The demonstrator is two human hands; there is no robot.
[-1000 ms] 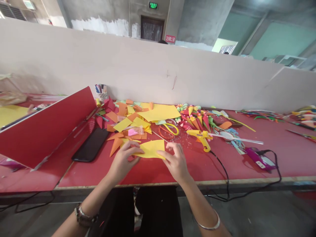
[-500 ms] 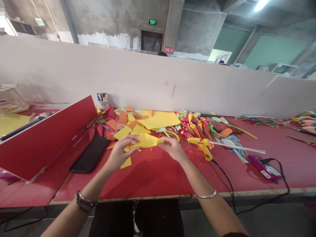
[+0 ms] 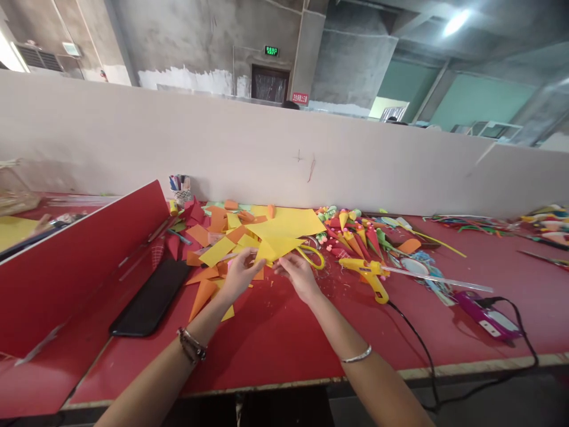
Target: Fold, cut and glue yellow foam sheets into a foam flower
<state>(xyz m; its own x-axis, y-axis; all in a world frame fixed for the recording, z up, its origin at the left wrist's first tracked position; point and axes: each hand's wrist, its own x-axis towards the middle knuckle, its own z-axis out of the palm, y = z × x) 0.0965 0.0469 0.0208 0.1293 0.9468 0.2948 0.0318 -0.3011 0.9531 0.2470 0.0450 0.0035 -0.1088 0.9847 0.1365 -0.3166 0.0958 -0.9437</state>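
Note:
A piece of yellow craft sheet (image 3: pixel 278 248), paper or felt, is bent into a fold between my two hands, just above the table. My left hand (image 3: pixel 240 274) pinches its left lower edge. The fingertips of my right hand (image 3: pixel 299 274) are closed at its lower right edge. Behind the sheet lie yellow-handled scissors (image 3: pixel 315 256), their blades hidden. Orange and yellow cut pieces (image 3: pixel 217 252) are heaped beside my left hand, with an orange cone-like piece (image 3: pixel 202 298) nearer me. A larger yellow sheet (image 3: pixel 293 223) lies flat beyond my hands.
A black phone (image 3: pixel 151 298) lies left, beside a standing red board (image 3: pixel 84 255). To the right are a yellow glue gun (image 3: pixel 367 276) with a clear stick, a purple power strip (image 3: pixel 488 317) with a black cord, and several small colourful cones (image 3: pixel 355 234). A pen cup (image 3: pixel 181 190) stands behind.
My hands have come closer together, and the yellow sheet is now folded upward instead of stretched lengthwise between them. The camera view has shifted slightly.

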